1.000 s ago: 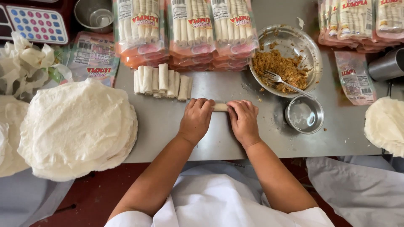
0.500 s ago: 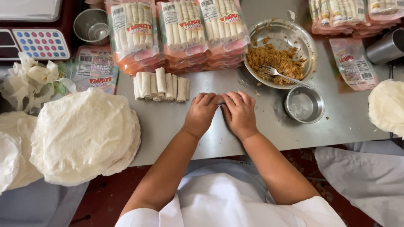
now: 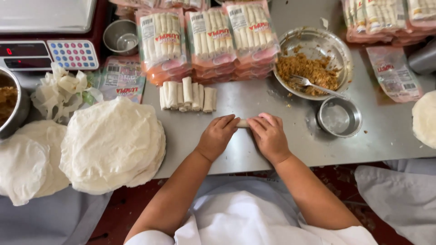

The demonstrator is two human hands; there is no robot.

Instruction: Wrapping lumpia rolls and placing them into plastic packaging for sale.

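A pale spring roll (image 3: 243, 123) lies on the steel tabletop (image 3: 390, 136), nearly closed, pressed under the left hand (image 3: 218, 136) and right hand (image 3: 271, 135), fingertips together over it. Finished rolls (image 3: 187, 94) line up behind; a wrapper stack (image 3: 113, 143) and filling bowl (image 3: 313, 61) suggest more remain.

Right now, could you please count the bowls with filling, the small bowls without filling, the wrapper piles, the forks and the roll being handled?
Bowls with filling: 2
Small bowls without filling: 2
Wrapper piles: 3
Fork: 1
Roll between left hand and right hand: 1
Total: 9
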